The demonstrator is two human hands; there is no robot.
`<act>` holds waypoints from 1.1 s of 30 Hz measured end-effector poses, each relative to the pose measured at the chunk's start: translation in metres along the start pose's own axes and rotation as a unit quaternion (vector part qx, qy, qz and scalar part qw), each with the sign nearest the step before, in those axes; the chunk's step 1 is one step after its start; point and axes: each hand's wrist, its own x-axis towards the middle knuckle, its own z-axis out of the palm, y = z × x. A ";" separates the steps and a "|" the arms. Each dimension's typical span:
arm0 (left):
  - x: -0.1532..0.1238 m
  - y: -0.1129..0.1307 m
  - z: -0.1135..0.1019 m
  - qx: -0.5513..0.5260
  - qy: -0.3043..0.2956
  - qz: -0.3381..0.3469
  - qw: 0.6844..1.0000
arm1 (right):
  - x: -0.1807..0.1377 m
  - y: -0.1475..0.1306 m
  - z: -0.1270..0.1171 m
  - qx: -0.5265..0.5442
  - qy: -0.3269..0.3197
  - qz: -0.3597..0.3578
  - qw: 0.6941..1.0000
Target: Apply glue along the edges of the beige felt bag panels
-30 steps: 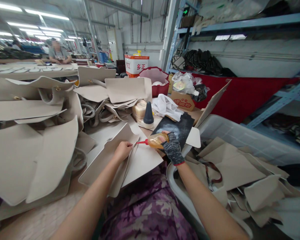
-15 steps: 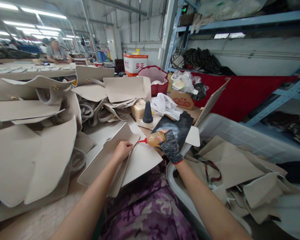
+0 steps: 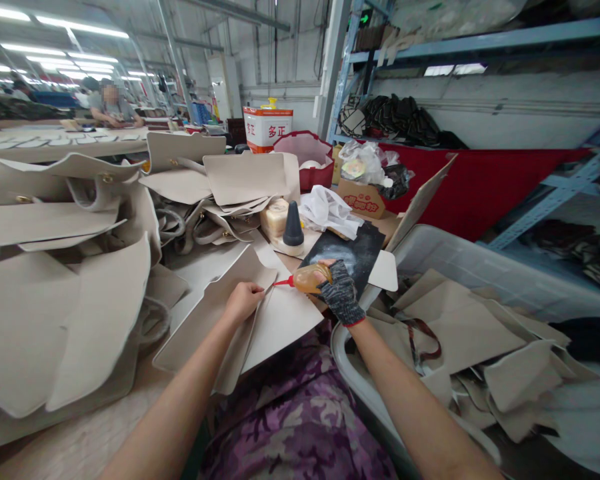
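The gloved right hand (image 3: 341, 293) still grips the amber squeeze bottle (image 3: 307, 279) level, red nozzle toward the pinching left hand (image 3: 243, 301); nothing has shifted.

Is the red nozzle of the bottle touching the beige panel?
Cannot tell. In the head view the red nozzle ends at the beige panel by the left hand; any gap is too small to see.

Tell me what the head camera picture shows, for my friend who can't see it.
The gloved right hand squeezes a small amber bottle, its red tip at a beige bag panel that the bare left hand pinches. More beige panels lie stacked on the left, and a plastic bin of pieces stands on the right.
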 end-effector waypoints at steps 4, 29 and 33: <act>0.001 -0.001 0.001 0.000 0.002 0.001 1.000 | -0.001 0.011 0.003 -0.003 0.005 -0.022 1.000; -0.003 -0.001 0.002 0.000 0.009 -0.008 1.000 | -0.049 -0.015 -0.002 0.057 -0.021 0.031 0.998; -0.003 -0.001 0.001 0.001 0.009 -0.009 1.000 | -0.060 -0.019 -0.002 0.072 -0.021 0.046 0.996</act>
